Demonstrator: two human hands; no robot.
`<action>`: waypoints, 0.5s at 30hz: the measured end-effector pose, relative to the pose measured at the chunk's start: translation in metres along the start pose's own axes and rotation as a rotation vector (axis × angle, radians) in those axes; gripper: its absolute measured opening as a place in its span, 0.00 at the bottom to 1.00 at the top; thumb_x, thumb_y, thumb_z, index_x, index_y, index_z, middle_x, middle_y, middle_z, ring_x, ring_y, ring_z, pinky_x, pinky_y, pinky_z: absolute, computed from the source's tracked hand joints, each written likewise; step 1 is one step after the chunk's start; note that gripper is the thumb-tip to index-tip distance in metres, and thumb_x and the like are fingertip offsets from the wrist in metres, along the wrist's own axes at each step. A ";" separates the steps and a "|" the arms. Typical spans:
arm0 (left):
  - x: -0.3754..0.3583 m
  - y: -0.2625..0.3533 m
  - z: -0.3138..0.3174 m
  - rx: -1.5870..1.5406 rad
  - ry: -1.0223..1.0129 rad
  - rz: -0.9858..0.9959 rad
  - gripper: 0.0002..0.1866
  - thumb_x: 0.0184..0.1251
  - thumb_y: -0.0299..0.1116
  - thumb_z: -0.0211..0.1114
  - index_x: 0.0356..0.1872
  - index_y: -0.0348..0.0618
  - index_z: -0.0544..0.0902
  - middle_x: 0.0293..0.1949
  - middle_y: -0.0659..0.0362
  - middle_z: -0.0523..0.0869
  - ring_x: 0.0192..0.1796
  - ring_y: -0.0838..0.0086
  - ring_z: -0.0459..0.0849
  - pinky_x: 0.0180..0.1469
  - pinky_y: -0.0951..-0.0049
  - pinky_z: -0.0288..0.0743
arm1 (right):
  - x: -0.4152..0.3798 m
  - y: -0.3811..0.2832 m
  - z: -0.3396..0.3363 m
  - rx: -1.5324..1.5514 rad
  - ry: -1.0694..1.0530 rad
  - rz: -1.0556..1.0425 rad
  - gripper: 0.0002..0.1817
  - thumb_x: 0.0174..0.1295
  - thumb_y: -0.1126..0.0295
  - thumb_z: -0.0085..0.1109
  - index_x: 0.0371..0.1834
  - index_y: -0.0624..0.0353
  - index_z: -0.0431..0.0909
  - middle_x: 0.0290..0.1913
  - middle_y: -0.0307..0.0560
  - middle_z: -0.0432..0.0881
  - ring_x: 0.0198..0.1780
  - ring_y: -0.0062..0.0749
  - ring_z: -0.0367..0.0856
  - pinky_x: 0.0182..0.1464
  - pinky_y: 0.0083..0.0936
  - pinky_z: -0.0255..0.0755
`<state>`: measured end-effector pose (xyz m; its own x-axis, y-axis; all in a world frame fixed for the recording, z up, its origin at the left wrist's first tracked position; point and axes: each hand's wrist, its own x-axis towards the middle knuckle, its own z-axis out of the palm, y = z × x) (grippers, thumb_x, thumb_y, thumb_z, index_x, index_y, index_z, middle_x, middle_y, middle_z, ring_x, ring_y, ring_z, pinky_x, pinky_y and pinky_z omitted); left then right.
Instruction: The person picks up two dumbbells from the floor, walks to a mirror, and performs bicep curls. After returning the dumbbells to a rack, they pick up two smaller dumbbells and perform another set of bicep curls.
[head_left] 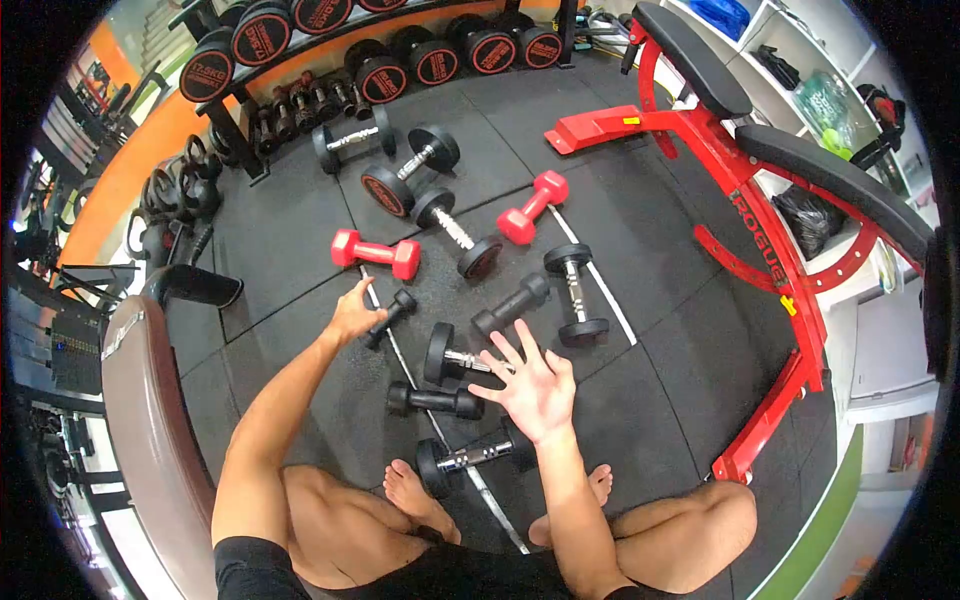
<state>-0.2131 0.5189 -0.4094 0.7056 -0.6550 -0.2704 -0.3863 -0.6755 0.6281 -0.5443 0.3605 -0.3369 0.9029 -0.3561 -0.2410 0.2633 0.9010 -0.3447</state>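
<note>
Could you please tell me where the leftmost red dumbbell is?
In the head view, that red dumbbell lies left of centre on the floor, just beyond the left hand.

The small black dumbbell (391, 319) lies slanted on the floor (280, 340), its upper end just below the red dumbbell (376, 254) but apart from it. The red one has faceted heads and lies nearly crosswise. The chrome-handled dumbbell (462, 361) shows a thick round black head on its left; its other end is largely hidden, so its exact angle is hard to judge. Just above it, the dark grey dumbbell (512, 305) slants up rightward. The plain black dumbbell (435, 401) lies nearly crosswise just below.
</note>
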 end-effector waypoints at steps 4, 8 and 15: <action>0.017 -0.029 0.024 0.211 -0.125 -0.045 0.48 0.43 0.44 0.77 0.71 0.40 0.69 0.60 0.40 0.82 0.64 0.50 0.79 0.68 0.59 0.73 | -0.003 0.000 -0.001 0.038 0.012 -0.024 0.47 0.59 0.40 0.54 0.82 0.37 0.50 0.76 0.46 0.61 0.70 0.45 0.66 0.67 0.72 0.57; 0.033 -0.040 0.041 0.243 -0.190 -0.035 0.47 0.44 0.45 0.77 0.69 0.37 0.71 0.56 0.38 0.84 0.61 0.50 0.83 0.65 0.60 0.75 | -0.006 -0.017 -0.015 0.053 0.040 -0.115 0.47 0.58 0.38 0.53 0.82 0.36 0.52 0.77 0.44 0.60 0.72 0.43 0.63 0.68 0.71 0.56; 0.050 -0.045 0.057 0.194 -0.245 -0.097 0.43 0.44 0.41 0.77 0.66 0.40 0.74 0.52 0.37 0.85 0.57 0.49 0.85 0.62 0.60 0.78 | -0.026 -0.052 -0.039 -0.084 0.170 -0.277 0.53 0.54 0.37 0.58 0.83 0.40 0.49 0.80 0.55 0.54 0.77 0.52 0.56 0.68 0.74 0.52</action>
<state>-0.1943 0.4976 -0.4927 0.5900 -0.6305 -0.5044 -0.4469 -0.7753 0.4464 -0.5942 0.3132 -0.3479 0.7296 -0.6269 -0.2733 0.4554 0.7435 -0.4897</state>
